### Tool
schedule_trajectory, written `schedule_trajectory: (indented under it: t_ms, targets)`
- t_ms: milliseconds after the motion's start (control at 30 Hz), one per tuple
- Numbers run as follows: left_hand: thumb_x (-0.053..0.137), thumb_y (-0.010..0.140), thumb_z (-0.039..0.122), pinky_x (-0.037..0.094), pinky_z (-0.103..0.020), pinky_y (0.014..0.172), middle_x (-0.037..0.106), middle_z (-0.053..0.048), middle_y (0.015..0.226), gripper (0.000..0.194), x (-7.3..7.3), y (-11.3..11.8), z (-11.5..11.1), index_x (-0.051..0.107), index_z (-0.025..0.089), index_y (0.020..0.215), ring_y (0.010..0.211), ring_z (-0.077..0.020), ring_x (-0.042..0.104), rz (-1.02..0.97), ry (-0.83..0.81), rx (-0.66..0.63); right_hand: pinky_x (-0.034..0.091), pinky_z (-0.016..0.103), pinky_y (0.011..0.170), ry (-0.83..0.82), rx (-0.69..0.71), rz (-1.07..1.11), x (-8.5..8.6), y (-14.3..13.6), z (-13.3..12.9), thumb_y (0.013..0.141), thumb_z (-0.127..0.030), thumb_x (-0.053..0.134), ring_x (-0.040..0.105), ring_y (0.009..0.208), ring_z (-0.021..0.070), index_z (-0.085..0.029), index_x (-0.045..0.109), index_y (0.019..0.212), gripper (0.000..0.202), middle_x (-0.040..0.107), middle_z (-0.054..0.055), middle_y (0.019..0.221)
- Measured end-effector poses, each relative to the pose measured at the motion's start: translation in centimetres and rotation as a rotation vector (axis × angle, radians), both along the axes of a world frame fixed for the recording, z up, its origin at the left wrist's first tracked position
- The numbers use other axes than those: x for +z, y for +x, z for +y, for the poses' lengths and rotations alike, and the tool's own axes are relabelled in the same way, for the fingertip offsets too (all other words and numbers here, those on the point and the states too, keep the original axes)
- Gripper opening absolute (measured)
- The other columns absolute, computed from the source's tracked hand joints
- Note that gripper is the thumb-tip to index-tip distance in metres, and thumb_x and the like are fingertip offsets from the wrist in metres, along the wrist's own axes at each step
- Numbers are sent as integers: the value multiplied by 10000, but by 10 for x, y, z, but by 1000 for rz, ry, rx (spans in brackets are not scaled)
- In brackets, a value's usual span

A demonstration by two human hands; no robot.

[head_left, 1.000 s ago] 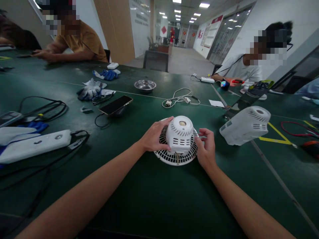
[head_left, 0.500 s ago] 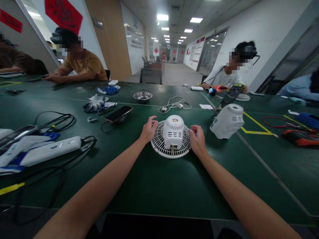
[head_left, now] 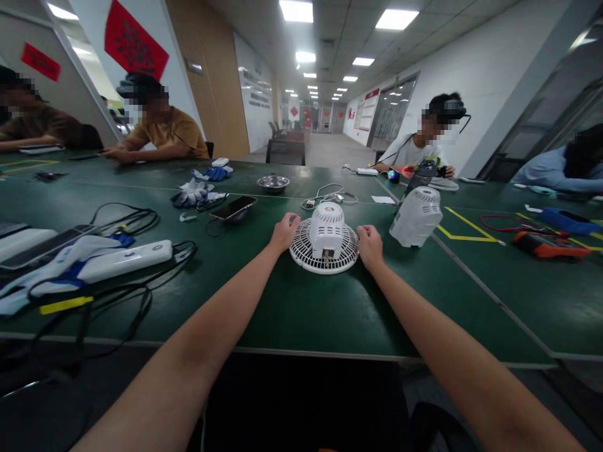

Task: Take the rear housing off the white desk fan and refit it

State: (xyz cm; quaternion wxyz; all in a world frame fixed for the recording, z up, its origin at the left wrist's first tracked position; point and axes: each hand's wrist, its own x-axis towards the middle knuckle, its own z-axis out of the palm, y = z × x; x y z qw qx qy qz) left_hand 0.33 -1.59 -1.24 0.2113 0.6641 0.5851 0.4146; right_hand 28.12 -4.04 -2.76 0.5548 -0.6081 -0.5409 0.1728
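Observation:
A white fan head (head_left: pixel 326 227), a vented motor housing on a round grille (head_left: pixel 325 267), lies on the table between my hands with the grille underneath. My left hand (head_left: pixel 284 232) is beside the grille's left rim, its fingers loosely curled in. On the opposite side, my right hand (head_left: pixel 370 245) is at the right rim, also curled. Nothing shows inside either hand. Whether the fingertips touch the rim, I cannot tell. To the right stands a separate white vented housing (head_left: pixel 415 216).
Beyond the fan are a metal bowl (head_left: pixel 273 182) and a white cable (head_left: pixel 325 196). A phone (head_left: pixel 234 207), gloves (head_left: pixel 193 193) and a power strip (head_left: pixel 127 260) lie to the left. An orange multimeter (head_left: pixel 549 245) is at right. Several people sit around the table.
My view has tilted up, so the table sits differently in the picture. The fingers of both hands have curled in more beside the grille. The fan has stayed between them.

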Motion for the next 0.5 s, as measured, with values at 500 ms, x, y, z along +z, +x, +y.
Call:
schedule_trajectory:
  t_ms: [500]
  targets:
    - [553,963,476,489,-385,939,714,-123,1148,439,-3,-4,16,559,189,1295,1048,-276,677,41,-127,-55,502,405,830,34,57,-100,9,-14,13,797,-598,622,649,806,250,-199,644,903,413,715,83,858]
